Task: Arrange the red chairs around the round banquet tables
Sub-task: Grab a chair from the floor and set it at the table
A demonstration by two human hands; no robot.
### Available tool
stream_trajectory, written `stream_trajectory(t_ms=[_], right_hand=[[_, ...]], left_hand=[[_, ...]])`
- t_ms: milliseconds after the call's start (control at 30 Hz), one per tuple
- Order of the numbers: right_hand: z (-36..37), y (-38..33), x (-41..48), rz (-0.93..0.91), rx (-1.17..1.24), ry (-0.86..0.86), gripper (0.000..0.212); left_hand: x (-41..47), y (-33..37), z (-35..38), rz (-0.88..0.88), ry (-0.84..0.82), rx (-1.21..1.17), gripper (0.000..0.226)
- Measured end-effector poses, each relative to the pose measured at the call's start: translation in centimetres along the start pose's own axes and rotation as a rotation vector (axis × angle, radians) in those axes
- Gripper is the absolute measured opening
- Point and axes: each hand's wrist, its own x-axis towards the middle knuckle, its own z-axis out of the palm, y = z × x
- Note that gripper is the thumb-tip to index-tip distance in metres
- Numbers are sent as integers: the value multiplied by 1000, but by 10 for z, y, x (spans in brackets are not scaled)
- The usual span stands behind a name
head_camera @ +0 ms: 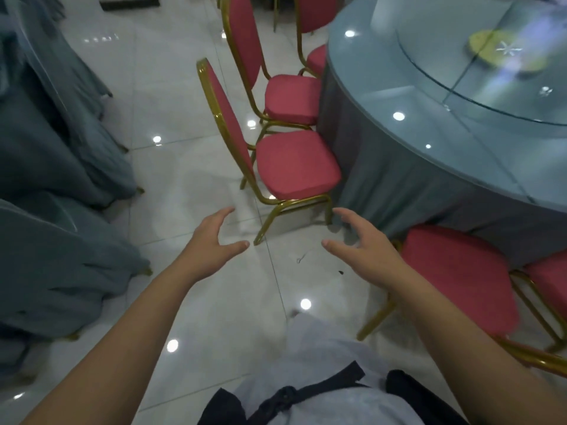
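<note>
A round banquet table [414, 167] with a grey-blue cloth and a glass top fills the upper right. Red chairs with gold frames ring it: the nearest ahead [291, 164] has its seat against the cloth, a second one [291, 98] stands behind it, and a third [316, 58] lies farther back. Another red chair [457, 277] sits at my lower right, beside a partly cut-off one [549, 280]. My left hand [214, 246] and my right hand [365, 250] hover over the floor, fingers spread, holding nothing, just short of the nearest chair's front legs.
Grey-blue cloth-covered furniture [55, 167] lines the left side. A glass turntable [491, 72] sits on the table top. The glossy white tile floor [190, 185] runs as an aisle between the left row and the table. A small dark scrap [340, 273] lies on the tiles.
</note>
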Motion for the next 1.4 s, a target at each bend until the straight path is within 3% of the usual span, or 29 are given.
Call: stream_trajectory(t_ms=[233,433,533,633,700,767,900,1067,1200,1300,1400], right_hand=[[40,-49,134,16,44,-13,76],[77,-130,285,-31,157,-19,86],[102,-178,364,-94,218,-19,92],[134,-209,419,-21,198,-86,100],[155,-212,447,67,138,-56,84],[167,-205,462,159,46,15,53],[171,-188,460,180,-67,81,7],[165,-169,407,319,-126,91,7],[157,-149,329,508,-59,200,10],[160,-148,265,633,-32,252,14],[183,-155,212,771,-20,241,20]], left_hand=[[118,-19,-65,10,13,34,81],[207,-33,-140,-7,10,84,80],[250,-46,-174,-24,109,66,78],[282,-64,-195,-33,150,24,78],[304,-78,-205,-12,115,30,81],[332,-86,-216,15,66,52,83],[399,-85,-238,128,-64,82,89],[466,-64,-256,277,-185,286,106],[484,-60,-231,453,-265,579,109],[465,-69,-199,600,-496,649,97],[431,-85,-180,771,-894,436,52]])
